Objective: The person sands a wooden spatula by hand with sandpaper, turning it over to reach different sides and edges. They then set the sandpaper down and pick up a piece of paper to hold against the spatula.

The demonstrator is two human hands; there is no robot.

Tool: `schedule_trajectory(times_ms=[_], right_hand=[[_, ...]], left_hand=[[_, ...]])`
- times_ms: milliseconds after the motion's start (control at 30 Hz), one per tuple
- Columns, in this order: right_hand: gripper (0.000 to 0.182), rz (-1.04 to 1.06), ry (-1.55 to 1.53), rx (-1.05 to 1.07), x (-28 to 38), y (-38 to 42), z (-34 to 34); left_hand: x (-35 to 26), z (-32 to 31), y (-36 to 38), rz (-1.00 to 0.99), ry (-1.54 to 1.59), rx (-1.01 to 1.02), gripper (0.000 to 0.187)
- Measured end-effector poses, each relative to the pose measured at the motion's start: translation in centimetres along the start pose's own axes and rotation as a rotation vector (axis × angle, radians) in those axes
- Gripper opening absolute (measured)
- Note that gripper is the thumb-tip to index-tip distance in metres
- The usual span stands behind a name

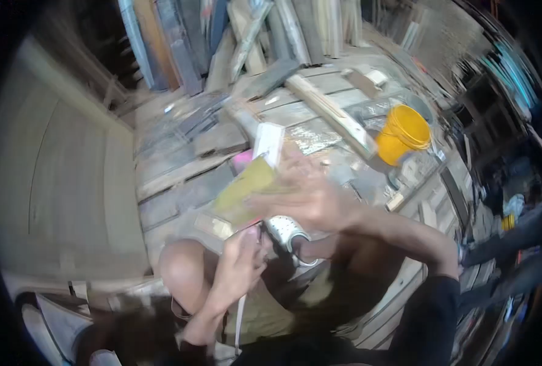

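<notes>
My left hand [240, 259] is closed near my knee, its fingers curled round something small that I cannot make out. A thin dark edge with a reddish tint shows at its fingertips. My right hand [313, 201] is smeared by motion, stretched across in front of me above the left one. Beside and partly under its fingers is a flat yellow-green piece [243, 190]. Just past that piece lie a white card-like sheet [268, 143] and a bright pink item [242, 160]. One foot, in a white clog with holes [283, 230], is below my right hand.
A yellow bucket [403, 134] stands on the plank floor to the right. Near it lies a long wooden batten [332, 113]. Boards [253, 36] lean at the back. A large wooden panel [70, 177] rises on the left. Dark clutter lines the right edge.
</notes>
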State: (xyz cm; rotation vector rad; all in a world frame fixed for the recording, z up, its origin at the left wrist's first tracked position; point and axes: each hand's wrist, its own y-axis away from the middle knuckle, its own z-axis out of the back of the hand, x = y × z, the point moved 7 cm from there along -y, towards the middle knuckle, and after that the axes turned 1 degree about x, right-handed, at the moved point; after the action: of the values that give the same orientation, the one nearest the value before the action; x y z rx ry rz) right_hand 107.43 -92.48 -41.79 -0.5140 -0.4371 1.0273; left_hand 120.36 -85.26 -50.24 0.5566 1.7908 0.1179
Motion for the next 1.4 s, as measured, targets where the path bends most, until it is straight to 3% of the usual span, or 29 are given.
schedule_trajectory(times_ms=[33, 67, 133, 233, 300, 333, 367, 400, 433, 500, 667, 733, 800, 900, 933, 1000, 1167, 1267, 1300, 1400], right_hand=[[0.034, -0.029, 0.006, 0.051, -0.5, -0.5, 0.4], [0.034, -0.201, 0.075, 0.077, -2.8, -1.0, 0.4], [0.031, -0.246, 0.137, -0.016, -4.6, -0.6, -0.1], [0.031, 0.015, -0.088, 0.004, -0.6, 0.6, -1.7], [0.034, -0.056, 0.076, 0.058, -1.6, -0.4, -0.5], [0.035, -0.213, 0.218, 0.009, -3.8, -1.4, 0.3], [0.037, -0.288, 0.157, 0.035, -5.3, -1.1, 0.1], [0.037, -0.343, -0.100, 0.041, -4.5, -0.3, -0.5], [0.036, -0.129, -0.061, 0.003, -1.7, 0.0, -0.7], [0.034, 0.044, -0.060, 0.000, 0.9, 0.7, -2.0], [0.030, -0.112, -0.132, 0.090, -2.1, 0.2, -2.2], [0.034, 0.178, -0.061, 0.089, 2.2, -0.1, -1.1], [0.032, -0.081, 0.099, 0.032, -2.1, -1.0, -0.6], [0.033, -0.126, -0.050, -0.074, -3.1, -1.1, -0.1], [0.033, -0.022, -0.034, -0.144, -1.3, -0.8, -0.6], [0.026, 0.203, -0.097, -0.043, 1.8, 0.0, -1.1], [0.032, -0.206, -0.024, -0.110, -2.5, -0.8, 0.5], [0.034, 0.178, -0.079, -0.107, 2.1, -0.7, -0.3], [0.033, 0.188, -0.045, -0.075, 1.8, -0.9, 0.0], [0.020, -0.206, -0.037, -0.167, -3.6, -1.4, 0.2]], left_hand=[[-0.1, 0.1, -0.2, -0.030, -0.005, 0.010, 0.036], [-0.1, 0.1, -0.3, -0.054, -0.012, 0.027, 0.035], [0.6, 0.5, -1.0, -0.106, -0.080, 0.034, 0.035], [0.7, 0.6, -0.9, -0.117, -0.078, 0.007, 0.036], [0.4, 0.5, -0.7, -0.063, -0.054, 0.032, 0.036], [0.8, 0.4, -0.7, -0.062, -0.059, 0.038, 0.037], [1.0, 0.3, -0.7, -0.070, -0.062, 0.046, 0.037], [1.0, 0.2, -0.8, -0.086, -0.069, 0.057, 0.037], [0.8, 0.3, -0.9, -0.041, -0.052, 0.037, 0.037], [0.9, 0.7, -0.9, -0.073, -0.075, 0.000, 0.037], [0.0, 0.2, -0.5, 0.004, -0.056, 0.012, 0.037], [0.2, 0.5, -0.3, -0.013, -0.068, 0.000, 0.038], [0.4, 0.4, 0.2, 0.025, -0.021, -0.016, 0.037], [-0.1, 0.0, 0.0, 0.055, 0.009, -0.012, 0.036], [-0.1, 0.3, 0.1, 0.045, 0.012, -0.048, 0.036], [-0.1, 0.5, 0.2, 0.057, 0.013, -0.081, 0.036], [-0.2, 0.3, 0.2, 0.013, -0.016, -0.064, 0.037], [0.0, 1.0, 0.1, -0.022, -0.024, -0.086, 0.037], [0.4, 1.5, -0.2, -0.045, -0.025, -0.102, 0.036], [0.4, 1.1, 0.2, -0.008, -0.001, -0.097, 0.036]])
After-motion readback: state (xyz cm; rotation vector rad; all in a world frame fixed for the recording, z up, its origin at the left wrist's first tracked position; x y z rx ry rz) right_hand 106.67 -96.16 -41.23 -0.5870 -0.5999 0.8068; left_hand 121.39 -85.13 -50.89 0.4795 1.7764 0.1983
